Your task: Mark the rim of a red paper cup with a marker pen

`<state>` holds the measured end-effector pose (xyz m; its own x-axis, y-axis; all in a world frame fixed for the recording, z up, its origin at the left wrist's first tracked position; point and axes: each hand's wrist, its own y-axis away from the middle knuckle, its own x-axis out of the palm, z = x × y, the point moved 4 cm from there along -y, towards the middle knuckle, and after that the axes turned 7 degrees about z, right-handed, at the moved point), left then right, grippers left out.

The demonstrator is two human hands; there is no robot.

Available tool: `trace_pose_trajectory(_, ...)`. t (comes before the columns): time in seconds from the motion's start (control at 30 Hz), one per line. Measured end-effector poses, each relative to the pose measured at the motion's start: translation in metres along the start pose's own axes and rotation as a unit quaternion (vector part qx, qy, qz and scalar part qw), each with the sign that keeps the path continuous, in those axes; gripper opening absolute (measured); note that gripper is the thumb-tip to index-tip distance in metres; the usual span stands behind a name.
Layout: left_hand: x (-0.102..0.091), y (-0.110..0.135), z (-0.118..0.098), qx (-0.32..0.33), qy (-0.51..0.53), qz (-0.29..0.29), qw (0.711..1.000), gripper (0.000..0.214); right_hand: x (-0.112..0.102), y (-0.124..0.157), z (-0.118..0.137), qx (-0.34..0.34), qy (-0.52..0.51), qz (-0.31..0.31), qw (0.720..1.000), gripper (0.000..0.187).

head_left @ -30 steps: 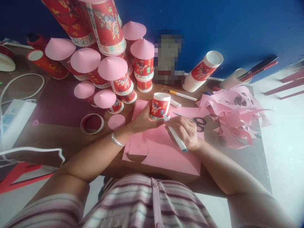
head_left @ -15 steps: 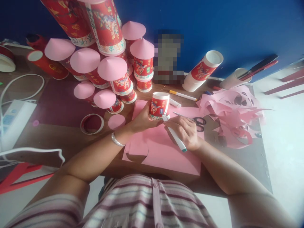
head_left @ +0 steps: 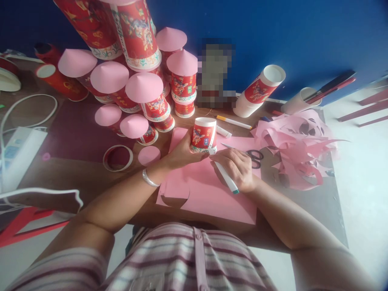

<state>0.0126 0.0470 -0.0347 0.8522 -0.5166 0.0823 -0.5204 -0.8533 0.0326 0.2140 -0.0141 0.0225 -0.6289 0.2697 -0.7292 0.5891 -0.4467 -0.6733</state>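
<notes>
A red and white paper cup [head_left: 203, 135] stands upright in my left hand [head_left: 183, 151], its fingers wrapped around the left side. Green marks run along the white band at the cup's bottom. My right hand [head_left: 235, 165] is closed round a white marker pen [head_left: 226, 177] with a green end, its tip side close to the cup's lower right edge. Whether the tip touches the cup I cannot make out. Beneath both hands lie pink paper sheets [head_left: 209, 194]. Scissors [head_left: 256, 158] with dark handles lie just beyond my right hand, partly hidden by it.
Several red cups with pink paper cones [head_left: 144, 87] crowd the back left. A tape roll [head_left: 117, 158] and a pink disc [head_left: 149, 155] lie nearer. Pink paper scraps [head_left: 298, 141] heap at the right, near stacked cups [head_left: 257, 91] and a pen holder [head_left: 300, 99]. A yellow-capped marker [head_left: 233, 122] lies behind.
My right hand and the marker have shifted very slightly along the cup's lower right edge. The left hand keeps the cup in nearly the same place.
</notes>
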Motion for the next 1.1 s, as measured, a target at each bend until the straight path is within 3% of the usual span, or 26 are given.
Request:
trace_pose_trajectory(0.37,-0.001,0.000,0.001,0.003,0.021,0.008,1.000,0.101,-0.005,-0.001,0.006,-0.047,-0.042,-0.030,0.998,0.034)
trace_pose_trajectory(0.7,0.000,0.001,-0.004,-0.002,0.040,0.006,0.999,0.109,0.000,0.002,0.004,-0.024,-0.032,-0.033,0.999,0.030)
trace_pose_trajectory(0.9,-0.002,0.002,0.001,0.021,0.075,0.024,0.997,0.091,0.002,0.007,-0.005,-0.002,-0.036,-0.041,0.999,0.044)
trace_pose_trajectory(1.1,-0.001,-0.001,-0.004,0.006,0.035,-0.016,0.999,0.098,0.000,0.003,-0.005,-0.001,-0.023,-0.050,0.998,0.043)
